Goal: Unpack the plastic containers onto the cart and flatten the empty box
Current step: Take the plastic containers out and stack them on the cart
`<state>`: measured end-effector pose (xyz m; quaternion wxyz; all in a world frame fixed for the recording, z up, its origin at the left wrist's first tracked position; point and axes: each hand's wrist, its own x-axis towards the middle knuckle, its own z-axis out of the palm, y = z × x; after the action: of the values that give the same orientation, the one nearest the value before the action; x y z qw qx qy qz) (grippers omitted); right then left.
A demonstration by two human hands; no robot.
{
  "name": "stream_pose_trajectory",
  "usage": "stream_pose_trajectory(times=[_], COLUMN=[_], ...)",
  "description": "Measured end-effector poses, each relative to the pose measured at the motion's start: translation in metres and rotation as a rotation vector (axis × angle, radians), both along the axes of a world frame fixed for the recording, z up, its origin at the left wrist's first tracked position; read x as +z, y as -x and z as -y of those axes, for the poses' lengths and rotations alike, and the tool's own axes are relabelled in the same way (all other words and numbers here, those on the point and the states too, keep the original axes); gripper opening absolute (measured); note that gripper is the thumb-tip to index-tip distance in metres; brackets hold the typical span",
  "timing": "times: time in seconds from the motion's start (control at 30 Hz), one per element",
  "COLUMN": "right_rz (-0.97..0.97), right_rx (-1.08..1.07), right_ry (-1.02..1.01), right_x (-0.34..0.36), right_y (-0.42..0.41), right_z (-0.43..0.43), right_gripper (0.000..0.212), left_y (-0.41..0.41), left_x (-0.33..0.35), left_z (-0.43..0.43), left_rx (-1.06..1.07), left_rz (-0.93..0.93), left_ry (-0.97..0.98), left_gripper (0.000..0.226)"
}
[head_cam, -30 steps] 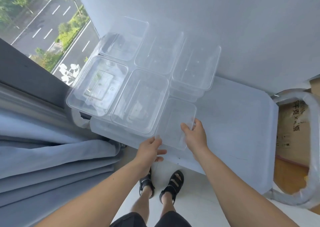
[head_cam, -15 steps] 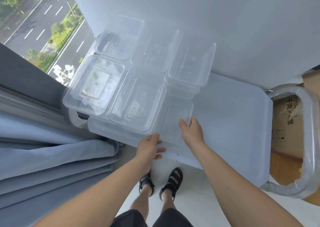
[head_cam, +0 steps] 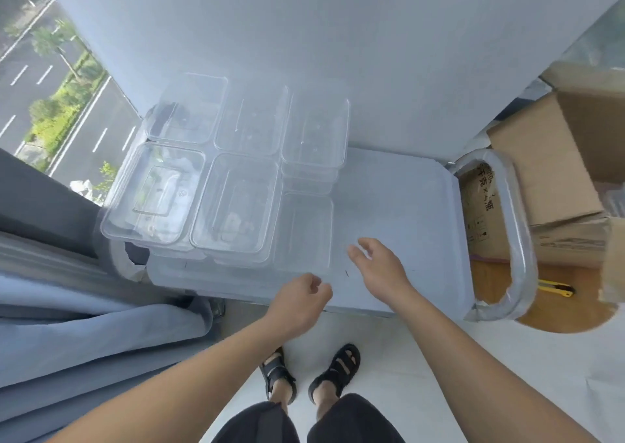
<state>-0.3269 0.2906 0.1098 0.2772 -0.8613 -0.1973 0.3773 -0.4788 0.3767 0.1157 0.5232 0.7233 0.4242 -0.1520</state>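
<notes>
Your left hand point(head_cam: 301, 302) hangs loosely curled, empty, over the cart point(head_cam: 399, 205) edge; your right hand point(head_cam: 378, 266), fingers relaxed, hovers beside the nearest clear container point(head_cam: 306, 229).

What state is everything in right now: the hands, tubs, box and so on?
Left hand, fingers loosely curled, holding nothing.
Right hand, open, fingers spread above the cart.
Plastic containers, lidless, upright on the cart, some stacked.
Cardboard box, flaps open, inside hidden.
Utility knife, lying near the box; blade unclear.
</notes>
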Motion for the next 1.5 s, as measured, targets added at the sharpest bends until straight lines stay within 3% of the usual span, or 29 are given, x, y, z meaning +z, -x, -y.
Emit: stream_pose_trajectory(times=[0.1, 0.3, 0.57, 0.77, 0.97, 1.5], right_rz=[0.108, 0.28, 0.381, 0.393, 0.43, 0.484], right_rx=[0.035, 0.019, -0.085, -0.195, -0.29, -0.073], right_ry=[0.006, -0.014, -0.064, -0.12, -0.144, 0.011], right_x=[0.023, 0.067, 0.115, 0.129, 0.141, 0.15], right_y=[-0.006, -0.026, -0.067, -0.105, -0.142, -0.317], right_z=[0.03, 0.104, 0.245, 0.359, 0.427, 0.423], right_gripper=[0.058, 0.058, 0.056, 0.058, 0.057, 0.061], left_y=[-0.024, -0.062, -0.133, -0.195, -0.253, -0.429], left_x=[0.025, 0.073, 0.106, 0.127, 0.149, 0.138], left_z=[0.008, 0.038, 0.153, 0.262, 0.317, 0.305], left_rx=[-0.18, -0.463, -0.632, -0.773, -0.808, -0.732], left_rz=[0.043, 0.101, 0.172, 0.276, 0.344, 0.418], left_ry=[-0.174, -0.471, -0.623, -0.661, -0.661, -0.649], left_gripper=[0.053, 0.057, 0.059, 0.055, 0.056, 0.058])
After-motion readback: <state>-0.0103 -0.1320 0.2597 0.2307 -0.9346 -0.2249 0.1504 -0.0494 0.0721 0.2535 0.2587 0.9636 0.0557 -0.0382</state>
